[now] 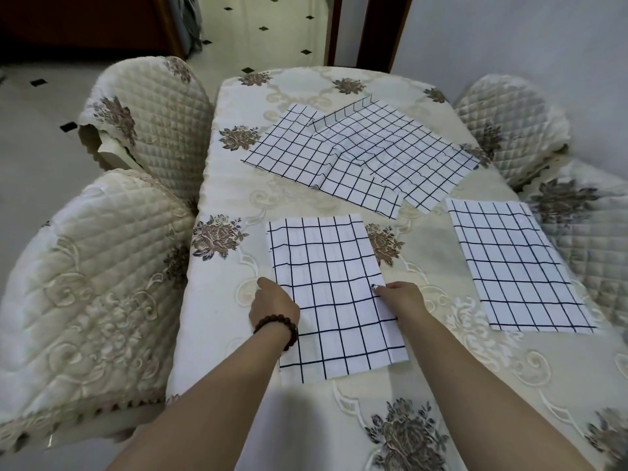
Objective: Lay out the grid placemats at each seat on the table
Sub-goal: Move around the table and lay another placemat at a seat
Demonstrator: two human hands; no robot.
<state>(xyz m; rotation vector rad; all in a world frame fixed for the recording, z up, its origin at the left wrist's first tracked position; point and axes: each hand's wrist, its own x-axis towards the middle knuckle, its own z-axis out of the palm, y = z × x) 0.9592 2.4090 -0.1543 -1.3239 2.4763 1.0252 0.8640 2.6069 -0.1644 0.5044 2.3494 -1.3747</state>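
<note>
A white placemat with a dark grid (334, 294) lies on the table just in front of me, slightly askew. My left hand (273, 307), with a brown bead bracelet on the wrist, sits on the mat's left edge with fingers curled on it. My right hand (402, 297) pinches the mat's right edge. A second grid placemat (516, 266) lies flat at the right side. Two more grid placemats overlap at the far middle: the left one (306, 154) is rumpled, and the right one (407, 147) lies partly on it with a folded-up far edge.
The table wears a cream tablecloth (231, 300) with brown flower patterns. Quilted cream chairs stand around it: two at the left (88, 287) (149, 120) and two at the right (509, 127) (591, 232). A tiled floor and a dark door frame lie beyond.
</note>
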